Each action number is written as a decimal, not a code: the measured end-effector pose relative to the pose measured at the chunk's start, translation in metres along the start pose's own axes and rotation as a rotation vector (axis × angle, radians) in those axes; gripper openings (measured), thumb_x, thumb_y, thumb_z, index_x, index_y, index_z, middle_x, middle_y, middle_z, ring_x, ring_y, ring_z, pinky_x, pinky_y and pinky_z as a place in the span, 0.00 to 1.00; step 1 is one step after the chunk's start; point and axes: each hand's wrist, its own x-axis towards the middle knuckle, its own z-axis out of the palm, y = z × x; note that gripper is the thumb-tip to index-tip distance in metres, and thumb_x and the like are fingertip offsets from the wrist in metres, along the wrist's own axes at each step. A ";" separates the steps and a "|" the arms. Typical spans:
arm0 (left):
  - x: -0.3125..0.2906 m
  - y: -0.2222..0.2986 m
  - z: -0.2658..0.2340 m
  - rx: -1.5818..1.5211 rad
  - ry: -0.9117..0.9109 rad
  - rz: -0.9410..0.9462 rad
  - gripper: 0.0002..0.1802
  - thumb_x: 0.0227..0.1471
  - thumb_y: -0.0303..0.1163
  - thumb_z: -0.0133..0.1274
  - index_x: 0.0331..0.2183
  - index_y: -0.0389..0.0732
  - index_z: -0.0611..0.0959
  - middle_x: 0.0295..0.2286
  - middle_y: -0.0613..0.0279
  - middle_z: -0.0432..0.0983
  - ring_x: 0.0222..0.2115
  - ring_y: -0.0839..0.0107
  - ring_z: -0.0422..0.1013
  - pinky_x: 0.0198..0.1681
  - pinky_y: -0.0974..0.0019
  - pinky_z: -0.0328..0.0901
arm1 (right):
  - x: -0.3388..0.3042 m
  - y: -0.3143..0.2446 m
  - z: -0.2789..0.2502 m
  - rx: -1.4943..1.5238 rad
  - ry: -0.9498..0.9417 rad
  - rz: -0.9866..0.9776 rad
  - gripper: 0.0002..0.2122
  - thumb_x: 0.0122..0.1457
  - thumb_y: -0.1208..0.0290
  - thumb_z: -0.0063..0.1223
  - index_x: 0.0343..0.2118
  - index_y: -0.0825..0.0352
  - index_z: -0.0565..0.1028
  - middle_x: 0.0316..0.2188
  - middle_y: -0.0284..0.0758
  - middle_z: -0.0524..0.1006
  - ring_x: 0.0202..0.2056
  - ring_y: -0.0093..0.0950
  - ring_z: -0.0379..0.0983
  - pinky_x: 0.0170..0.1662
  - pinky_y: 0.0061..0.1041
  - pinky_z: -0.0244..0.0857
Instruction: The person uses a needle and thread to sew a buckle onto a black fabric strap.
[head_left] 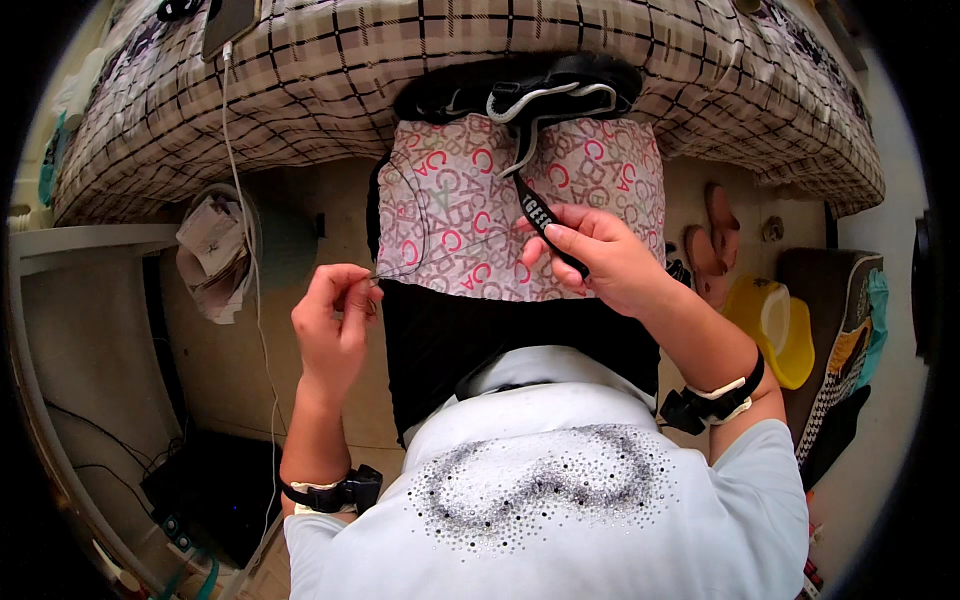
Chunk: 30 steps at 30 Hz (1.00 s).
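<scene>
Across my lap lies a pale cloth [450, 215] printed with pink and grey letters. My left hand [335, 315], at the cloth's left edge, pinches a thin dark thread [424, 225]. From there the thread loops up over the cloth, and a strand runs toward my right hand. A black strap [538, 216] with white lettering is held between the thumb and fingers of my right hand [605, 255]. It leads up to a black bag [580, 75] with pale grey trim, resting at the cloth's far edge against the bed. Whether a needle is in either hand cannot be made out.
Ahead stands a bed with a plaid cover [330, 70]; a phone [228, 28] with a white cable [232, 150] lies on it. Papers fill a bin [285, 235] at left, beside a pale shelf frame [95, 238]. Pink slippers [715, 240] and a yellow plastic tub [790, 340] are at right.
</scene>
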 end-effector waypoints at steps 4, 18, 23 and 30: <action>0.017 -0.009 -0.007 0.259 0.229 0.182 0.02 0.53 0.22 0.48 0.31 0.37 0.76 0.37 0.60 0.71 0.25 0.79 0.66 0.26 0.77 0.62 | 0.001 -0.002 0.002 -0.025 0.030 -0.005 0.12 0.63 0.71 0.39 0.47 0.70 0.65 0.30 0.32 0.73 0.16 0.12 0.58 0.15 0.09 0.51; 0.048 0.045 0.072 0.408 -0.046 0.736 0.13 0.32 0.19 0.55 0.27 0.42 0.81 0.21 0.63 0.64 0.23 0.64 0.63 0.26 0.64 0.58 | -0.007 -0.008 0.004 0.151 0.080 0.019 0.12 0.61 0.72 0.40 0.45 0.72 0.61 0.24 0.35 0.72 0.12 0.13 0.54 0.14 0.12 0.45; 0.055 0.048 0.080 0.447 -0.097 0.717 0.15 0.32 0.18 0.53 0.28 0.43 0.81 0.21 0.63 0.63 0.24 0.64 0.62 0.27 0.64 0.58 | -0.008 -0.009 0.005 0.137 0.101 0.029 0.12 0.61 0.72 0.40 0.44 0.73 0.62 0.24 0.34 0.72 0.13 0.14 0.54 0.15 0.12 0.46; 0.055 0.046 0.081 0.466 -0.131 0.698 0.17 0.30 0.18 0.53 0.29 0.44 0.82 0.22 0.63 0.63 0.25 0.64 0.62 0.28 0.64 0.57 | -0.008 -0.008 0.005 0.145 0.099 0.026 0.11 0.61 0.73 0.40 0.43 0.73 0.63 0.24 0.34 0.72 0.13 0.14 0.54 0.15 0.12 0.46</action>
